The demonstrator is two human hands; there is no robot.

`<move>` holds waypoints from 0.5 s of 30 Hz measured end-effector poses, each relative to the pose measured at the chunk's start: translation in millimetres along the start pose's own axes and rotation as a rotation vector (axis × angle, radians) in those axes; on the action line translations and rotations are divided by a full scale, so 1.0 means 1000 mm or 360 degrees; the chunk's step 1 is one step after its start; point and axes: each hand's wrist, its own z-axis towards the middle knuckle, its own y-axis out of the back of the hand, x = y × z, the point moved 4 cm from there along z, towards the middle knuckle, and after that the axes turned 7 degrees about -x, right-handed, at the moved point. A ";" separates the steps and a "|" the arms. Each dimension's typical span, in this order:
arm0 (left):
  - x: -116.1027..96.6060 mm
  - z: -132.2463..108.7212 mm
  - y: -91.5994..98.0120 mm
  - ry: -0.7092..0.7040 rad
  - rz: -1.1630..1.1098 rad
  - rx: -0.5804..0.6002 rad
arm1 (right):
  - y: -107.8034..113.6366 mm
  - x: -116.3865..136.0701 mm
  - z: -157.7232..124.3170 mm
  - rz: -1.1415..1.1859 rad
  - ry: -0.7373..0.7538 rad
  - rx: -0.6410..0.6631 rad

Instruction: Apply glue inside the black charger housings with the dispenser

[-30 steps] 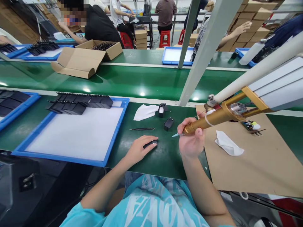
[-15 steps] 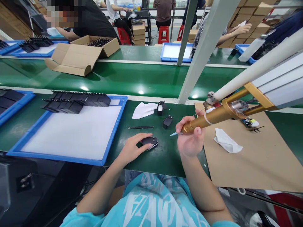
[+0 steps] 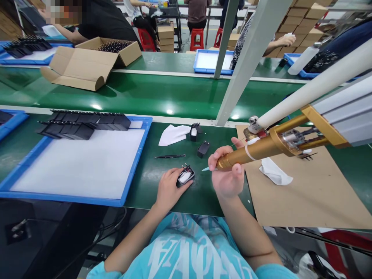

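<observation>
A small open black charger casing [image 3: 186,176] rests on the green bench, with a white block and wires showing inside. Fingers and thumb of my left hand [image 3: 171,190] grip its left side and near edge. My right hand [image 3: 228,174] is closed around the front of a gold dispensing gun [image 3: 252,152], whose pale blue nozzle [image 3: 205,169] points left, a short way from the casing and apart from it. Behind the casing stand a closed black charger [image 3: 203,148] and another open charger [image 3: 194,132]. Black tweezers [image 3: 169,156] lie beyond my left hand.
A blue-rimmed tray [image 3: 132,166] on the left holds rows of black chargers [image 3: 84,124]. White cloths lie behind the tweezers [image 3: 173,135] and on the brown cardboard sheet [image 3: 314,201]. A slanted white post [image 3: 250,66] rises behind the gun. Co-workers sit across the green conveyor [image 3: 145,91].
The charger casing under my left hand showed a black face with slots; now its open inside faces up. My left hand has shifted its grip. The nozzle stays close by; the view has moved slightly.
</observation>
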 end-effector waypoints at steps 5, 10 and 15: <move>-0.011 0.013 -0.004 -0.0066 -0.0145 0.0165 | -0.002 -0.001 -0.001 0.0015 -0.0043 0.0047; -0.021 0.020 -0.004 -0.0133 -0.0180 0.0151 | 0.000 -0.002 -0.001 0.0068 -0.0043 0.0059; -0.029 0.026 0.000 -0.0212 -0.0238 0.0046 | 0.001 -0.003 -0.001 0.0148 -0.0066 0.0067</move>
